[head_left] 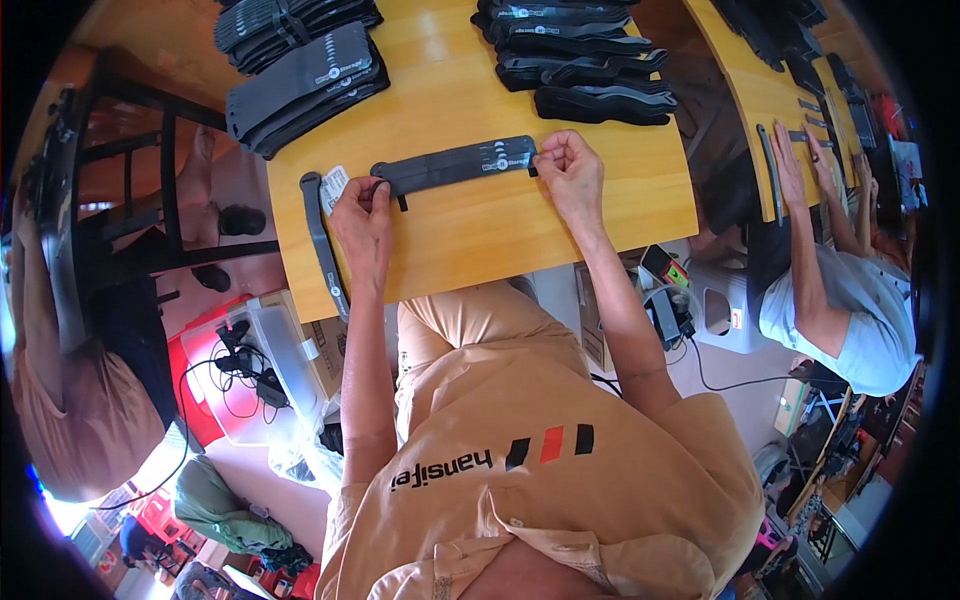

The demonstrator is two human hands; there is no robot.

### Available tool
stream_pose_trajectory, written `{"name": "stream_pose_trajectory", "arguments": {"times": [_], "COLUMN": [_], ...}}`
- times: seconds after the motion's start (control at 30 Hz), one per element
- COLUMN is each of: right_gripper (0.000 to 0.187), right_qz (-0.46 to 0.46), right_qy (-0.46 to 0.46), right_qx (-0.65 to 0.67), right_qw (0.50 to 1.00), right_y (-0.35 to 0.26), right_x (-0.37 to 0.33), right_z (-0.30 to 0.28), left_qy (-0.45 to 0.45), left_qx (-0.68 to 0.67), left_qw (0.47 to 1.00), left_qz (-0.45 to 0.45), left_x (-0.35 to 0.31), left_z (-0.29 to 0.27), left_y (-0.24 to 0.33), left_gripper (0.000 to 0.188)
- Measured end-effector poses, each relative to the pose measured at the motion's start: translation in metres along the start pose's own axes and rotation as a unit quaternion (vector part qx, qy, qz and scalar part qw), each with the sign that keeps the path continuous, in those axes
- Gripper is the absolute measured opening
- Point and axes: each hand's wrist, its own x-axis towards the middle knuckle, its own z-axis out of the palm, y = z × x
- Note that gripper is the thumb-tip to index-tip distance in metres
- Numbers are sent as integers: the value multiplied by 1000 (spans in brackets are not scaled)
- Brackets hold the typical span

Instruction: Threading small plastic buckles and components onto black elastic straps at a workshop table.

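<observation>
A wide flat black strap [455, 167] with white printing near its right end lies across the wooden table in front of me. My left hand [362, 215] pinches its left end between thumb and fingertips. At the other end, my right hand [572, 178] has its fingers closed on the strap's corner. Small black tabs stick out below the strap close to each hand. Just left of my left hand, a narrower black strap [323, 245] lies lengthwise toward the table's near edge. A white printed label [334, 187] shows between that strap and my left fingers.
On the table [480, 235], a stack of black straps [305, 90] sits far left and a row of folded straps [605, 100] far right. A co-worker's hands [790, 170] rest on a neighbouring table. Below stand a clear plastic bin [240, 400] with cables and a grey stool [715, 310].
</observation>
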Motion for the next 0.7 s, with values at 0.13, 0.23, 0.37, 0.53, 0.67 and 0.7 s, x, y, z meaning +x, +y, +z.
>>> {"name": "stream_pose_trajectory", "arguments": {"times": [0.13, 0.23, 0.37, 0.53, 0.67, 0.7], "right_gripper": [13, 12, 13, 13, 12, 12], "right_qz": [2, 1, 0, 8, 18, 18], "right_qy": [5, 6, 6, 7, 3, 3], "right_qx": [-20, -21, -26, -12, -1, -2], "right_qw": [1000, 1000, 1000, 1000, 1000, 1000], "right_y": [-5, -4, -4, -4, -9, -9], "right_x": [-1, 0, 1, 1, 0, 0], "right_z": [1, 1, 1, 1, 2, 2], "left_qy": [6, 5, 3, -7, -15, -15], "left_qx": [21, 24, 14, 24, 28, 28], "left_qw": [1000, 1000, 1000, 1000, 999, 999], "left_qz": [7, 5, -4, -13, -19, -19], "left_x": [0, 2, 2, 1, 1, 1], "left_z": [0, 0, 1, 0, 0, 0], "left_y": [2, -2, -4, 2, 1, 1], "left_gripper": [15, 15, 14, 16, 17, 17]}}
